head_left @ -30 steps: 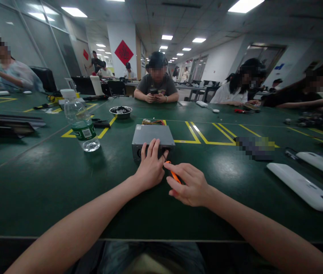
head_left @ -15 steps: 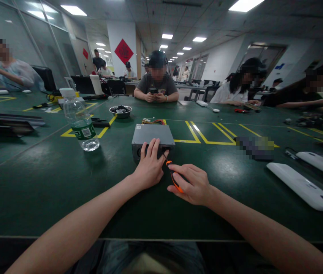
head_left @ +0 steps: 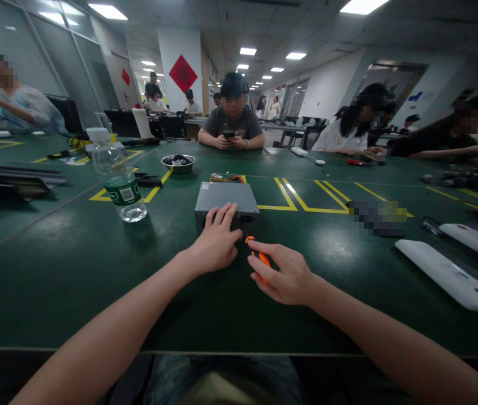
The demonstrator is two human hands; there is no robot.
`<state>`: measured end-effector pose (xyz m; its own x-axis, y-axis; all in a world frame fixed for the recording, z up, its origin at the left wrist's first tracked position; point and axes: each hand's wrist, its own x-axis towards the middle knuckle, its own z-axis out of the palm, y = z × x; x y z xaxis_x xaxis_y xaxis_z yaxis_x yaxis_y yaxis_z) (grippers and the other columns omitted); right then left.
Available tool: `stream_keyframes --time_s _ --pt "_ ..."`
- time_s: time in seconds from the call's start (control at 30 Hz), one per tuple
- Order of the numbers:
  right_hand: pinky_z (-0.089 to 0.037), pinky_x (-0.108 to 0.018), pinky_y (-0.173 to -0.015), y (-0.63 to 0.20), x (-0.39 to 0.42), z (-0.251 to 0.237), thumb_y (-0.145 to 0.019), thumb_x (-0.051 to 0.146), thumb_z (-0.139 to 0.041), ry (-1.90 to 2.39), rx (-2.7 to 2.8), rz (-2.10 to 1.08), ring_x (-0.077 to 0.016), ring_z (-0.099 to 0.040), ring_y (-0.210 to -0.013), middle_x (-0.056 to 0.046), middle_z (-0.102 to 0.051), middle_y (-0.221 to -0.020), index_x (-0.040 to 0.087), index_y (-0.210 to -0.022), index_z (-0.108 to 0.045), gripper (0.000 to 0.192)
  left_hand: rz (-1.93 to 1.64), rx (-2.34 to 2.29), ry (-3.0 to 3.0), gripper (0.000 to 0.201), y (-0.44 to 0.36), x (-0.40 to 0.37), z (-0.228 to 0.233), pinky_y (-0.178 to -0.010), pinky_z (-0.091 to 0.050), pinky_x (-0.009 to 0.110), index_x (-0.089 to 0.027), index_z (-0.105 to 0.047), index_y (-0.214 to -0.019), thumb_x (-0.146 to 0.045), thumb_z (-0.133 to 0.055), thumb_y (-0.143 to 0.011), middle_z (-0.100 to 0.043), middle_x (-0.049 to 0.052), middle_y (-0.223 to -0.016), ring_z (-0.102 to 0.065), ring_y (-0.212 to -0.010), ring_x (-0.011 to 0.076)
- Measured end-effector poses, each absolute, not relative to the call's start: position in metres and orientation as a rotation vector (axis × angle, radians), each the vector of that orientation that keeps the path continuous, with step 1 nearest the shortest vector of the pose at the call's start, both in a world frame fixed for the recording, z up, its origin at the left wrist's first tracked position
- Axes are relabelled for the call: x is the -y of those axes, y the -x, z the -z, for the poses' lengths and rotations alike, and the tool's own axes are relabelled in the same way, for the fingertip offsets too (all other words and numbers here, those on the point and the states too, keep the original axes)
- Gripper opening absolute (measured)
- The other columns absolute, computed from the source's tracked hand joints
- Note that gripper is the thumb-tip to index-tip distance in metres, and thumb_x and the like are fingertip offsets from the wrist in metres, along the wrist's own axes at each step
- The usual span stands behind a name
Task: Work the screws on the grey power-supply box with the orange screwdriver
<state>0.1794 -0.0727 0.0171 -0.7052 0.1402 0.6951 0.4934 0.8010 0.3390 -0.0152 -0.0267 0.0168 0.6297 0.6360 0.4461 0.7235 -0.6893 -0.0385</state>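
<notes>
A grey metal computer power supply (head_left: 228, 194) lies on the green table, with coloured cables behind it. My left hand (head_left: 216, 239) rests against its front, the fingers spread and bent over the top front edge, the thumb side near the lower front. In my right hand (head_left: 283, 273) is a screwdriver (head_left: 264, 264) with an orange and black handle, gripped between thumb and fingers. Its thin shaft points up toward the lower front of the power supply; whether the tip touches anything I cannot tell.
A water bottle (head_left: 121, 188) stands to the left, and a metal bowl (head_left: 178, 163) of small dark parts sits behind. White devices (head_left: 450, 275) lie at right near a blurred-out object (head_left: 378, 218). A person (head_left: 231, 121) across the table holds a phone.
My left hand has shifted slightly left and its thumb side has come away from the screwdriver shaft, uncovering a socket on the power supply's front. The screwdriver has turned in my right fingers.
</notes>
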Motion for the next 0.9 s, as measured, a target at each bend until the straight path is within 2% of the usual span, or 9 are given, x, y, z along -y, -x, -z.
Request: stream_keyframes --time_s 0.1,0.2,0.37,0.43,0.5,0.63,0.73,0.83,0.9 --pt "-0.050 -0.026 -0.063 -0.182 0.072 -0.020 -0.081 0.025 -0.053 0.504 2.260 0.767 -0.0165 -0.061 -0.080 -0.015 -0.062 -0.097 0.017 -0.100 -0.049 0.021 0.631 1.119 2.659 0.013 0.020 0.021 -0.024 -0.099 -0.028 0.048 -0.017 -0.063 -0.079 -0.015 -0.052 -0.071 -0.037 0.010 -0.135 -0.033 -0.123 0.0292" --pt "-0.049 -0.025 -0.063 -0.184 0.071 -0.021 -0.083 0.030 -0.053 0.525 2.236 0.753 -0.0156 -0.061 -0.078 -0.014 -0.062 -0.097 0.018 -0.095 -0.049 0.017 0.727 1.181 2.627 0.014 0.021 0.016 -0.024 -0.096 -0.033 0.043 -0.018 -0.059 -0.080 -0.013 -0.047 -0.074 -0.046 0.008 -0.129 -0.041 -0.116 0.0251" --pt "-0.051 -0.037 -0.074 -0.180 0.073 -0.016 -0.080 0.033 -0.052 0.475 2.291 0.701 -0.0238 -0.058 -0.097 -0.016 -0.058 -0.105 0.018 -0.093 -0.049 0.020 1.007 1.297 2.536 0.029 0.017 0.009 -0.014 -0.094 -0.036 0.037 -0.016 -0.048 -0.106 -0.010 -0.040 -0.079 -0.056 0.007 -0.116 -0.048 -0.108 0.0191" --pt "-0.050 -0.040 -0.078 -0.178 0.073 -0.013 -0.078 0.025 -0.053 0.468 2.308 0.698 -0.0259 -0.053 -0.107 -0.016 -0.054 -0.115 0.018 -0.095 -0.050 0.019 1.055 1.321 2.489 0.035 0.016 0.008 -0.011 -0.093 -0.037 0.037 -0.014 -0.043 -0.116 -0.013 -0.041 -0.081 -0.056 0.008 -0.113 -0.048 -0.107 0.0197" --pt "-0.051 -0.036 -0.080 -0.177 0.073 -0.009 -0.077 0.019 -0.053 0.488 2.316 0.690 -0.0235 -0.052 -0.110 -0.014 -0.052 -0.120 0.019 -0.097 -0.051 0.020 1.039 1.305 2.468 0.038 0.016 0.007 -0.009 -0.094 -0.036 0.038 -0.013 -0.041 -0.119 -0.015 -0.042 -0.082 -0.053 0.010 -0.117 -0.045 -0.110 0.0211" --pt "-0.053 -0.027 -0.074 -0.181 0.072 -0.009 -0.077 0.017 -0.056 0.531 2.259 0.745 -0.0199 -0.056 -0.105 -0.009 -0.059 -0.113 0.023 -0.097 -0.054 0.021 0.959 1.263 2.473 0.035 0.016 0.008 -0.008 -0.096 -0.034 0.038 -0.014 -0.045 -0.117 -0.016 -0.041 -0.083 -0.049 0.009 -0.124 -0.040 -0.115 0.0217" --pt "-0.053 -0.029 -0.073 -0.183 0.072 -0.012 -0.077 0.019 -0.059 0.475 2.280 0.834 -0.0215 -0.058 -0.104 -0.010 -0.061 -0.107 0.021 -0.094 -0.054 0.018 0.929 1.273 2.467 0.034 0.015 0.010 -0.009 -0.096 -0.034 0.038 -0.014 -0.046 -0.117 -0.018 -0.041 -0.084 -0.049 0.009 -0.124 -0.040 -0.114 0.0221" --pt "-0.053 -0.033 -0.077 -0.181 0.073 -0.011 -0.076 0.019 -0.059 0.480 2.294 0.820 -0.0233 -0.056 -0.107 -0.011 -0.059 -0.109 0.020 -0.092 -0.054 0.017 0.923 1.275 2.463 0.034 0.014 0.010 -0.009 -0.096 -0.034 0.038 -0.014 -0.046 -0.117 -0.018 -0.041 -0.084 -0.049 0.010 -0.124 -0.040 -0.114 0.0223" --pt "-0.053 -0.030 -0.078 -0.179 0.073 -0.009 -0.076 0.017 -0.059 0.519 2.274 0.796 -0.0220 -0.055 -0.108 -0.011 -0.057 -0.112 0.021 -0.095 -0.054 0.021 0.916 1.273 2.467 0.034 0.014 0.011 -0.010 -0.096 -0.034 0.038 -0.014 -0.046 -0.117 -0.018 -0.041 -0.084 -0.049 0.010 -0.124 -0.040 -0.114 0.0223"
